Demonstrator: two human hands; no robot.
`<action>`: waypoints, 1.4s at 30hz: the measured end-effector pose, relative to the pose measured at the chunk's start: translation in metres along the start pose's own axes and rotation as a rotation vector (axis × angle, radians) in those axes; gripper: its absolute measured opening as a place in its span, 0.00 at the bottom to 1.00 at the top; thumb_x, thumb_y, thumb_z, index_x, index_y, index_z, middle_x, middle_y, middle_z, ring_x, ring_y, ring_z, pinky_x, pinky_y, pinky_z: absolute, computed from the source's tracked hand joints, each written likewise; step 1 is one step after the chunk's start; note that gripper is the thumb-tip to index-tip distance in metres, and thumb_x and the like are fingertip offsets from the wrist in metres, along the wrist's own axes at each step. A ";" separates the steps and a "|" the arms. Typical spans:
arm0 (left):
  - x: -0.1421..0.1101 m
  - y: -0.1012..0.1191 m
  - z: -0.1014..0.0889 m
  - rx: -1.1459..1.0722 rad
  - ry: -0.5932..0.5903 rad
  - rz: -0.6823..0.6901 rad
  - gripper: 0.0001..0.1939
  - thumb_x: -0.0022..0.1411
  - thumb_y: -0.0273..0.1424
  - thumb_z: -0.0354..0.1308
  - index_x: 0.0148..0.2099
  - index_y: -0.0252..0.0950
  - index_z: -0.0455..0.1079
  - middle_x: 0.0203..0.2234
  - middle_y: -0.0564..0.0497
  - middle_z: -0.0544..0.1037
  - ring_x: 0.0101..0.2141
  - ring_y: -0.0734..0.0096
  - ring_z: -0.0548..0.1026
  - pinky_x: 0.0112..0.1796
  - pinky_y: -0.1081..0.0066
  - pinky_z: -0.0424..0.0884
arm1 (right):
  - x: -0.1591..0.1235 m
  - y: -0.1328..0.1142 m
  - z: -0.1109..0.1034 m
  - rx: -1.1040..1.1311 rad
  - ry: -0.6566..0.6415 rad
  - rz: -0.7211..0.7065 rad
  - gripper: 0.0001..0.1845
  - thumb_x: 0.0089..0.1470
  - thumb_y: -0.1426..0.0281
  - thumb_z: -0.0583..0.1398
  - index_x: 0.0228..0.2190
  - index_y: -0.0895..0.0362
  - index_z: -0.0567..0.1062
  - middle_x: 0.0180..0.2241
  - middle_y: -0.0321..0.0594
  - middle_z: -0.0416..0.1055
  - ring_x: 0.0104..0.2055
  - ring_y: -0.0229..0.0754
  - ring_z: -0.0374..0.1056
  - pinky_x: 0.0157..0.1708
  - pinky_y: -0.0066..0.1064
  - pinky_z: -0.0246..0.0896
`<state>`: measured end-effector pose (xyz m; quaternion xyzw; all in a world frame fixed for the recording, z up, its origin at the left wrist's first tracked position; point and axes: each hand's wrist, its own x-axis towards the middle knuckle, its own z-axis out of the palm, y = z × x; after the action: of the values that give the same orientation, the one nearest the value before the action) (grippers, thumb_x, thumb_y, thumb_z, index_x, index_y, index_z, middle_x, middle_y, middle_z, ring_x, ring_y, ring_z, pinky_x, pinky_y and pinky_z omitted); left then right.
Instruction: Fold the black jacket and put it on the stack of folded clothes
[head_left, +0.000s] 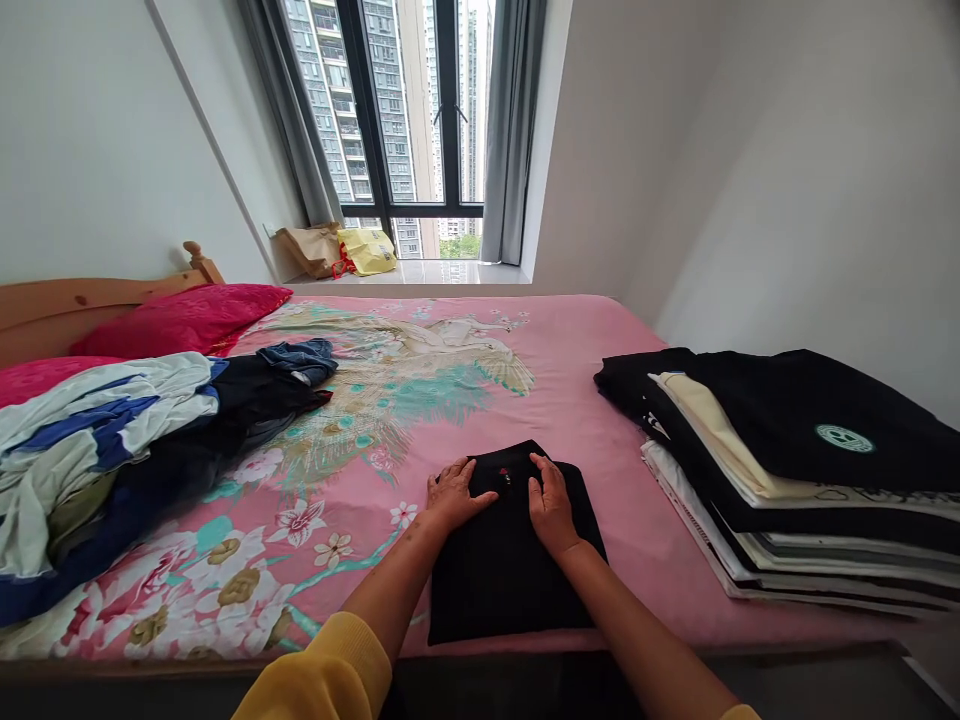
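Note:
A black garment, folded into a rough rectangle, lies flat near the front edge of the bed. It bears a small red and white mark close to its far end. My left hand rests on its upper left edge, fingers stretched out and thumb pointing inward. On the upper right part lies my right hand, its fingers extended forward. Both palms face down on the cloth, and neither hand grips it.
Folded clothes form a tall stack at the right. A loose heap of clothes covers the left side of the bed. Red pillows lie by the wooden headboard. Paper and yellow bags sit on the windowsill.

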<state>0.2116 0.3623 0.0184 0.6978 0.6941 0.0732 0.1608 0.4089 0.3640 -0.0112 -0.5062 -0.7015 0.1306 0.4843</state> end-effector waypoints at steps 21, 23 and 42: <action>0.014 0.055 0.030 -0.272 0.419 0.219 0.07 0.62 0.32 0.51 0.37 0.38 0.70 0.43 0.46 0.74 0.49 0.62 0.69 0.58 0.47 0.51 | 0.096 0.028 -0.030 -0.461 -0.565 -0.185 0.22 0.52 0.80 0.51 0.44 0.51 0.74 0.54 0.38 0.63 0.61 0.45 0.47 0.59 0.38 0.43; 0.015 0.054 0.032 -0.282 0.446 0.226 0.07 0.62 0.33 0.52 0.36 0.38 0.69 0.42 0.46 0.73 0.48 0.62 0.70 0.57 0.47 0.53 | 0.100 0.032 -0.030 -0.460 -0.574 -0.178 0.19 0.51 0.79 0.52 0.40 0.51 0.75 0.51 0.38 0.65 0.59 0.44 0.49 0.58 0.37 0.44; 0.013 0.059 0.050 -0.157 0.582 0.222 0.13 0.58 0.23 0.51 0.40 0.40 0.74 0.45 0.45 0.71 0.48 0.59 0.69 0.56 0.50 0.58 | 0.077 0.048 -0.008 -0.574 -0.423 0.140 0.15 0.56 0.74 0.51 0.41 0.50 0.74 0.41 0.42 0.71 0.45 0.45 0.64 0.45 0.36 0.55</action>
<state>0.2840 0.3695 -0.0113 0.7044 0.6229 0.3402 -0.0003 0.4422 0.4476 0.0031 -0.6301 -0.7579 0.0629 0.1567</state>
